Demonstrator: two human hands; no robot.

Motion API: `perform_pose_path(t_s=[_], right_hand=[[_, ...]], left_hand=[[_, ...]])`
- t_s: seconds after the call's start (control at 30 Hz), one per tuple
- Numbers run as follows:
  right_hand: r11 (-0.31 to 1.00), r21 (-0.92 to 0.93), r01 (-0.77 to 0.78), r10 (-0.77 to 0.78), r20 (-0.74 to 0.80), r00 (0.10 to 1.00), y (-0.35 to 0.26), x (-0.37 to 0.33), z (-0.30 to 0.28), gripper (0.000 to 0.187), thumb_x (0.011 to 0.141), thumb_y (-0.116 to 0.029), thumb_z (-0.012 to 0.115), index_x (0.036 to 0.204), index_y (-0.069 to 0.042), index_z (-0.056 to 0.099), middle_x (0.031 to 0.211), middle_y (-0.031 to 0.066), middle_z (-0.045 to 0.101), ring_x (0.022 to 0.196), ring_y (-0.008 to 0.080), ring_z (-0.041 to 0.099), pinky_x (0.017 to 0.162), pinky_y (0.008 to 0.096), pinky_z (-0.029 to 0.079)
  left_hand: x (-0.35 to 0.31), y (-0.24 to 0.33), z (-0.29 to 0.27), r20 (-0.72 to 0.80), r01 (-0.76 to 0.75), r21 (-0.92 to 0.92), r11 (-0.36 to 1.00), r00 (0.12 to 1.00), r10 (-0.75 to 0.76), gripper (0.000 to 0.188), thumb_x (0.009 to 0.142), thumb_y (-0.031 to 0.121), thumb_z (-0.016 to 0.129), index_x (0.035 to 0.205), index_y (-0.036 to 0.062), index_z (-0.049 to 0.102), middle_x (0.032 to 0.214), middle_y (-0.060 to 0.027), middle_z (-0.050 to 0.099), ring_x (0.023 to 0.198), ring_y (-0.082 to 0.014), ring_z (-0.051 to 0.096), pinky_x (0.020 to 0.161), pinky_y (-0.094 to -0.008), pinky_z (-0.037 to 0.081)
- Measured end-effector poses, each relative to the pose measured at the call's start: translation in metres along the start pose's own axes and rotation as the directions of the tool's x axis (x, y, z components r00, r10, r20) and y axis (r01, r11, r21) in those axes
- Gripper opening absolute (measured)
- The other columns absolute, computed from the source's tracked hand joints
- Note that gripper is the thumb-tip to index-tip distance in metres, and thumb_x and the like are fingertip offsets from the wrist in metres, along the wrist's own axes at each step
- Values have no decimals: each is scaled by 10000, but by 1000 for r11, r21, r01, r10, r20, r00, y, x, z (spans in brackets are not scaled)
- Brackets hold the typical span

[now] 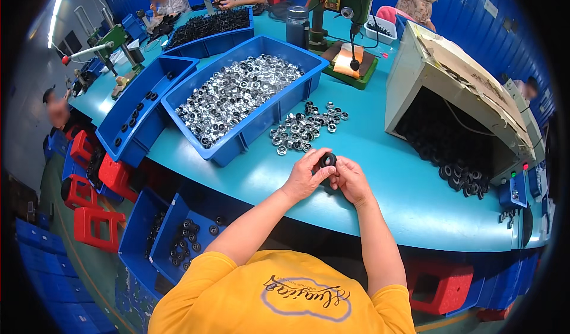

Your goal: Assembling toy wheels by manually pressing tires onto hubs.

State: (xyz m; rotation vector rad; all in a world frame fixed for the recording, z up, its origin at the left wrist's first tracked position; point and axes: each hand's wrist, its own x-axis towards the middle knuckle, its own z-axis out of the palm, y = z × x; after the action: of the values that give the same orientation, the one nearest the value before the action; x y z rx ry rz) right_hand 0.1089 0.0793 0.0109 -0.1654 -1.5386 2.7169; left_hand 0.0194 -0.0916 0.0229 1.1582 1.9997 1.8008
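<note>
Near the front edge of the turquoise table, my left hand (307, 175) and my right hand (351, 181) meet around a small black ring (327, 159). Fingers of both hands are closed on it, the left from one side and the right from the other. Whether anything sits inside the ring is too small to tell. Just beyond my hands lies a loose spread of small shiny clear-and-black hubs (303, 128). A large blue bin (237, 141) at the left is heaped with more of these hubs.
A tipped box (409, 84) at the right spills black rings (463, 178). A green drill press (356, 76) stands at the back beside a dark jar (297, 26). A narrower blue bin (122, 141) holds a few black rings. Below the table, blue bins (169, 227) hold small wheels. Co-workers sit across.
</note>
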Motion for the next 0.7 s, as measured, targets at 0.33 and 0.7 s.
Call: perform_pose_path(t_s=[0.33, 0.7], right_hand=[[964, -255, 70, -115, -167, 979, 11, 5, -2, 328, 1029, -391, 688, 909, -87, 650, 696, -38, 553, 578, 56, 501, 505, 221, 428], [994, -93, 59, -75, -168, 983, 6, 4, -2, 308, 1050, -352, 663, 907, -81, 632, 702, -21, 576, 573, 70, 525, 518, 228, 449]], left_hand=[[1, -3, 6, -11, 73, -110, 991, 997, -75, 401, 992, 257, 743, 1313, 50, 620, 987, -49, 638, 814, -125, 605, 713, -275, 528], [0, -7, 6, -69, -134, 133, 982, 987, 144, 236, 1001, 135, 712, 1209, 29, 669, 1023, -70, 703, 868, -128, 666, 732, -289, 538]])
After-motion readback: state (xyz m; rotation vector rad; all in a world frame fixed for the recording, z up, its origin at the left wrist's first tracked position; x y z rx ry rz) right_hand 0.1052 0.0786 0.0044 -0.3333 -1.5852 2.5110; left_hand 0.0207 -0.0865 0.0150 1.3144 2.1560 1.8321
